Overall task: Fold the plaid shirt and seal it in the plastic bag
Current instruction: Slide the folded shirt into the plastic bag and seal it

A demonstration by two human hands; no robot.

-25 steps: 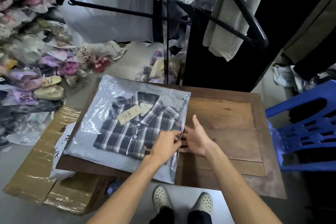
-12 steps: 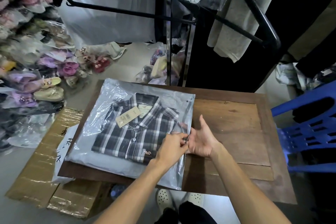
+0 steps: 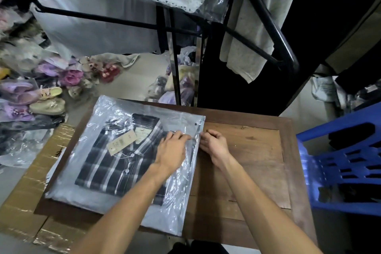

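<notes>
The plaid shirt (image 3: 115, 163) is checked in dark navy and grey with white stripes, and carries a tan paper tag (image 3: 121, 142). The plastic bag (image 3: 86, 150) around it is clear with a pale grey sheen. The table (image 3: 253, 150) is brown wood, the chair (image 3: 342, 169) bright blue, the cardboard (image 3: 22, 196) yellowish-brown. Shoes (image 3: 51, 86) on the floor are lilac, pink and pale yellow.

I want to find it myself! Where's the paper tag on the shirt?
Look at the wooden table, then the clear plastic bag lying on its left side. Inside is the plaid shirt; the paper tag is the tan rectangle just below the collar, left of the left hand.
</notes>
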